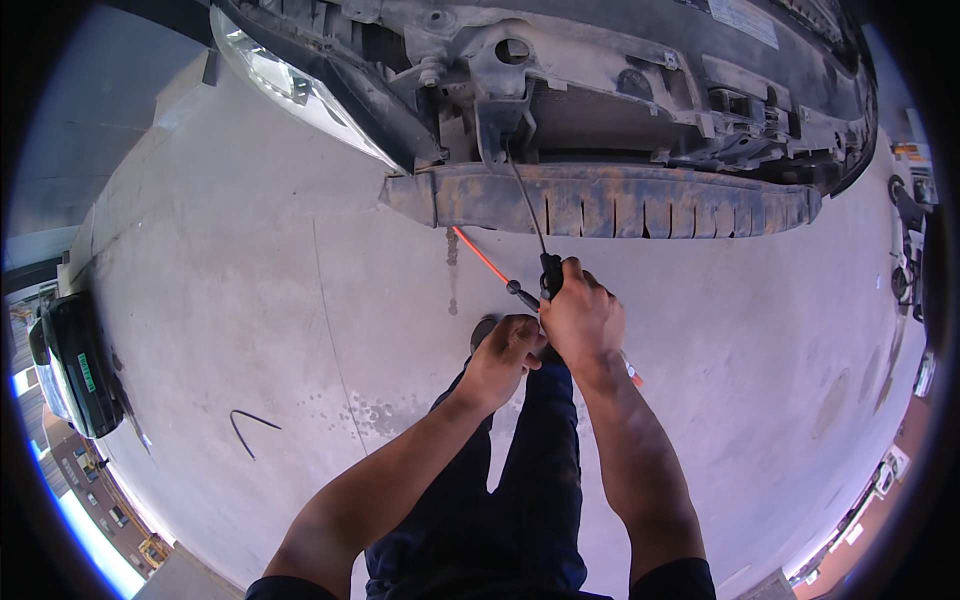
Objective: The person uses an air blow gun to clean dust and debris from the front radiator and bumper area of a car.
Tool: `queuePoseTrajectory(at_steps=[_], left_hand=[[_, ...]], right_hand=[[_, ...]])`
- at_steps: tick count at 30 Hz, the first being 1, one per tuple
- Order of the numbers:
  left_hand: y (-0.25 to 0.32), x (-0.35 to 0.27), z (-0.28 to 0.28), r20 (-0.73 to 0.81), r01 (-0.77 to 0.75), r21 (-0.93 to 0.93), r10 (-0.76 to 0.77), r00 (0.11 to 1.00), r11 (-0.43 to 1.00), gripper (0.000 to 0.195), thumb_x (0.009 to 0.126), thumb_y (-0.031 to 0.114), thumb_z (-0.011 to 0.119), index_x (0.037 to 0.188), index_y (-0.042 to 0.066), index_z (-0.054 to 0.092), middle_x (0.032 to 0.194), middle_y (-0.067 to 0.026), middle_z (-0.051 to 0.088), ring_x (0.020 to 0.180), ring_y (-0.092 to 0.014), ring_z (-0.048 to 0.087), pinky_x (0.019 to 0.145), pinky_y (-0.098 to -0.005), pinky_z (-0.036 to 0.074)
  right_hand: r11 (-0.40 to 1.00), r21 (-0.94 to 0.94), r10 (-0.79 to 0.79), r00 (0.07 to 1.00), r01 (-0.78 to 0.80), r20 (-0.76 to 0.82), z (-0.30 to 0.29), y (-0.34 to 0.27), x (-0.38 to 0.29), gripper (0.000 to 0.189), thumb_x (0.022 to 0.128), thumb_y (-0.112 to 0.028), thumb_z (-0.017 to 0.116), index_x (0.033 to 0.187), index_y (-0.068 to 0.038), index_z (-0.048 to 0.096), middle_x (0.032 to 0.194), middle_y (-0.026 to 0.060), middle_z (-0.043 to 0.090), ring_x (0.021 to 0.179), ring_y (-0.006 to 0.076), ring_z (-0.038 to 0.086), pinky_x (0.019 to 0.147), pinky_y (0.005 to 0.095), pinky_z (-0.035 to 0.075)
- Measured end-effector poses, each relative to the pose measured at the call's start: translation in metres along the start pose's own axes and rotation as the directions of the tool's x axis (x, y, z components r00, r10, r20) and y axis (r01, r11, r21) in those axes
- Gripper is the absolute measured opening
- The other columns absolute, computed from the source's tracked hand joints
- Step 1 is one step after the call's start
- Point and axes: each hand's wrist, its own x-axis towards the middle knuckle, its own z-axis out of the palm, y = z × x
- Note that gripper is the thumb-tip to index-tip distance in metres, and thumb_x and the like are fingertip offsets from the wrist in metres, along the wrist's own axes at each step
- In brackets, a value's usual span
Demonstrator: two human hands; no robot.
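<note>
In the head view my right hand grips a black tool handle. From it a thin dark cable or rod runs up to a bracket at the front of a car whose bumper cover is off. A red-orange rod with black fittings passes under the rusty bumper beam and ends beside my right hand; whether that hand also holds it is hidden. My left hand, fingers curled, is just left of and below the right one. What lies between its fingers cannot be told.
The car's headlight juts out at the upper left. A bent black strip lies on the concrete floor. Another dark car stands at the far left, and two-wheelers stand at the far right. Wet spots mark the floor near my feet.
</note>
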Motion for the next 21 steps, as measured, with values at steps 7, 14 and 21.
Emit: queuePoseTrajectory(at_steps=[7,14,21], left_hand=[[-0.006,-0.003,-0.007,-0.002,0.005,0.065,-0.004,1.000,0.998,0.064,0.108,0.058,0.042,0.131,0.000,0.058,0.113,-0.0111,0.070,0.086,-0.018,0.067,0.079,-0.0294,0.052],[-0.016,-0.006,-0.010,-0.003,0.048,0.047,-0.048,0.999,0.998,0.065,0.107,0.057,0.044,0.134,0.000,0.058,0.113,-0.0123,0.070,0.087,-0.018,0.068,0.080,-0.0296,0.053],[-0.013,-0.006,-0.012,-0.006,0.068,0.095,-0.068,0.998,0.993,0.064,0.105,0.056,0.046,0.132,-0.001,0.058,0.112,-0.0137,0.071,0.088,-0.019,0.069,0.080,-0.0300,0.053]], right_hand=[[0.999,-0.002,-0.053,0.994,0.053,-0.096,0.005,0.005,-0.001,0.025,0.088,-0.019,0.070,0.104,-0.004,0.057,0.092,0.0163,0.072,0.086,0.0396,0.073,0.074,0.0499,0.059],[0.995,0.048,-0.085,0.991,0.090,-0.098,0.007,0.007,0.002,0.025,0.088,-0.018,0.069,0.105,-0.003,0.057,0.090,0.0177,0.072,0.084,0.0403,0.074,0.073,0.0492,0.060],[0.999,0.033,-0.011,1.000,0.011,-0.002,-0.002,0.004,0.017,0.025,0.088,-0.021,0.068,0.106,-0.004,0.060,0.096,0.0223,0.074,0.090,0.0445,0.072,0.081,0.0530,0.058]])
